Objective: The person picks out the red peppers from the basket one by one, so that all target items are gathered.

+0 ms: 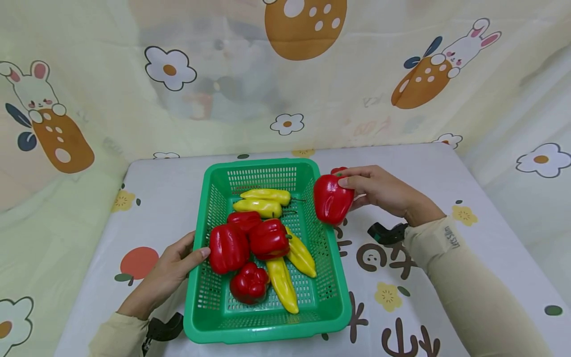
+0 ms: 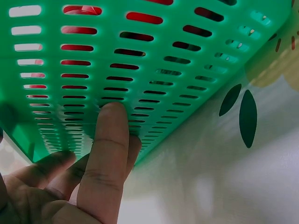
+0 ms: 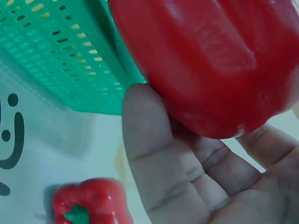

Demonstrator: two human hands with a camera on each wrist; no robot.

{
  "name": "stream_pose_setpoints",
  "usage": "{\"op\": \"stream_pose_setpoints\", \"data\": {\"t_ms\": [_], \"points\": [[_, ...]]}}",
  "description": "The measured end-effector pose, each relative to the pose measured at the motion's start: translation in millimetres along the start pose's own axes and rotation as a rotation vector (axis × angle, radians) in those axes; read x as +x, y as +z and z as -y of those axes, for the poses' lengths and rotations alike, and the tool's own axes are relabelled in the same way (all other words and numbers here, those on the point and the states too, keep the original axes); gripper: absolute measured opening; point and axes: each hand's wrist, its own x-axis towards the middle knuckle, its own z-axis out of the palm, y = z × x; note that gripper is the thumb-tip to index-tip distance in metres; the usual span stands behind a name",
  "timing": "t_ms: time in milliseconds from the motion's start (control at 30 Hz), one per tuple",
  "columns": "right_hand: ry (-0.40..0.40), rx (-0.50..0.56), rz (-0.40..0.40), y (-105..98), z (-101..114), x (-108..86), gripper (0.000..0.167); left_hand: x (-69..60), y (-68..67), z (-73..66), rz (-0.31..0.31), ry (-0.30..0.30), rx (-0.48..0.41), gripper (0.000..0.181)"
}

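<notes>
A green plastic basket [image 1: 267,334] with slotted walls stands on the table. My left hand [image 1: 176,267] holds its left side, thumb at the rim; in the left wrist view the fingers [image 2: 110,154] touch the outer wall. Inside lie several red bell peppers [image 1: 228,248] and several long yellow peppers [image 1: 281,285]. My right hand [image 1: 379,191] grips another red bell pepper [image 1: 332,201] beside the basket's right rim, thumb on its near face. Behind that hand, a further bell pepper [image 3: 96,200] rests on the table, mostly hidden in the head view.
The table wears a white printed cloth [image 1: 424,168] with flowers and lettering. A patterned curtain [image 1: 232,99] rises behind it and along the sides. Black wrist straps [image 1: 387,233] show at both sleeves.
</notes>
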Motion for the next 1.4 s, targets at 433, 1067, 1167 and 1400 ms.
{"op": "stream_pose_setpoints", "data": {"t_ms": [433, 1067, 1167, 1400], "points": [[0.003, 0.102, -0.090, -24.3, -15.7, -0.8, 0.051, 0.2, 0.6, 0.8, -0.007, -0.008, 0.012, 0.064], [0.141, 0.173, -0.243, -49.7, -38.2, 5.2, 0.044, 0.3, -0.1, 1.0, 0.002, -0.003, -0.002, 0.064], [0.162, 0.176, -0.265, -52.1, -40.9, 5.2, 0.043, 0.3, -0.4, 1.2, 0.001, 0.000, -0.003, 0.064], [0.192, 0.228, -0.302, -57.1, -47.9, 8.0, 0.036, 0.5, -0.3, 1.8, 0.002, -0.002, -0.008, 0.064]]}}
